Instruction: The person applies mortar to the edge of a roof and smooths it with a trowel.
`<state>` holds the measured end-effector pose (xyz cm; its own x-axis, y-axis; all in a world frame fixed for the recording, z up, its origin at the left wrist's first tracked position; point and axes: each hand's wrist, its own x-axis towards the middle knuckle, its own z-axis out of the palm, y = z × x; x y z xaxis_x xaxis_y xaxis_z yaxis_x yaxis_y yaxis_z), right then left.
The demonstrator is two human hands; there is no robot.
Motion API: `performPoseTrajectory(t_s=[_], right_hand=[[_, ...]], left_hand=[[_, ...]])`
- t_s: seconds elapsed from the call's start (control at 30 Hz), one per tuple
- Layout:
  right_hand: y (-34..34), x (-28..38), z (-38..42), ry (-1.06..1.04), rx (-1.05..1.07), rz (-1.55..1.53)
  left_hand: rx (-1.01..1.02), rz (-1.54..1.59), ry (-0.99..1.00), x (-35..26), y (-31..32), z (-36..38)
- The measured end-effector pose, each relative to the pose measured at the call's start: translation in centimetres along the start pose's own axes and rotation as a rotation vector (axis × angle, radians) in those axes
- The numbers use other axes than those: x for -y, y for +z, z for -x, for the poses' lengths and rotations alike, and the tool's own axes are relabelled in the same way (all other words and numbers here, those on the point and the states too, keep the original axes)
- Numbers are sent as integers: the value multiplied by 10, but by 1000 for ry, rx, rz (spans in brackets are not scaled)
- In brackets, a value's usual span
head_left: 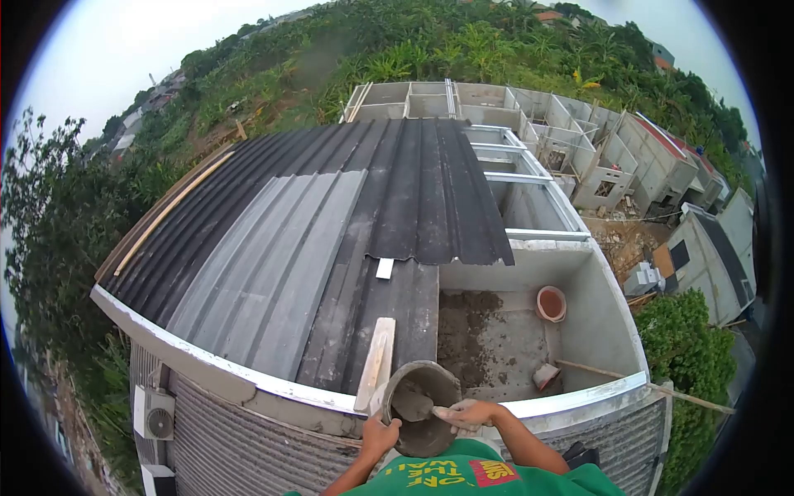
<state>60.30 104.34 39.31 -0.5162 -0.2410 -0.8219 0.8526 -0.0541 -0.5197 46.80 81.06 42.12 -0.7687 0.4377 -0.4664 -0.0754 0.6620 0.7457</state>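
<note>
A bucket [428, 440] of grey mortar is tilted close against my body at the bottom middle of the head view. My left hand [380, 434] is closed on the bucket's left rim. In my right hand [470, 415] is the handle end of a trowel [413, 406], its blade inside the bucket and coated with wet mortar. Much of the handle is hidden by my fingers. Just left of the bucket, a wooden board [377, 360] lies on the dark corrugated roofing [347, 331].
A white-topped wall edge [285, 384] runs in front of me. Right of the roofing, an open, walled space holds a reddish bucket [551, 303] and a smaller container [546, 377]. A long pole [693, 398] crosses the wall. Metal roof beams [519, 177] lie beyond.
</note>
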Motion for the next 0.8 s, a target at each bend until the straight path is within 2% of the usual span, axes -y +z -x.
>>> performPoseTrajectory(t_s=[0.03,0.1,0.13,0.2,0.23,0.3,0.33,0.37,0.43,0.47,0.5,0.53,0.57,0.63,0.67,0.7,0.77,0.8], right_hand=[[-1,-6,-19,11,5,33],[6,3,-38,-65,22,-195],[14,6,-42,-62,16,-171],[33,16,-34,-225,-90,-118],[38,23,-22,-212,-88,-97],[54,40,2,-207,-326,272],[50,23,-6,-298,-338,147],[50,25,-2,-294,-309,184],[53,42,8,-289,-307,147],[52,45,4,-280,-246,222],[49,44,0,-276,-279,144],[44,49,-4,-268,-314,65],[38,60,-8,-252,-259,140],[27,77,-12,-221,-181,106],[25,95,-15,-173,-187,152],[36,123,-12,-167,-164,183],[66,170,0,-302,-260,595],[78,167,-3,-298,-251,604]], left_hand=[[-22,27,-8,1,-7,-2],[-68,-36,157,8,-21,-15],[-55,-40,192,11,-30,-24],[-97,-70,228,13,-47,-41],[-126,-123,257,14,-53,-47],[-103,-62,234,1,-70,-48],[-186,-19,380,3,-69,-52],[-288,20,524,3,-71,-55],[-355,45,624,2,-75,-52],[-382,81,644,4,-76,-51],[-296,-20,518,6,-81,-50],[-390,-33,555,0,-86,-44],[-419,47,551,7,-82,-47],[-348,161,571,13,-82,-48],[-394,173,546,9,-84,-38],[-343,234,530,0,-88,-25],[-295,297,511,-4,-89,-14],[-299,281,545,-2,-87,-12]])
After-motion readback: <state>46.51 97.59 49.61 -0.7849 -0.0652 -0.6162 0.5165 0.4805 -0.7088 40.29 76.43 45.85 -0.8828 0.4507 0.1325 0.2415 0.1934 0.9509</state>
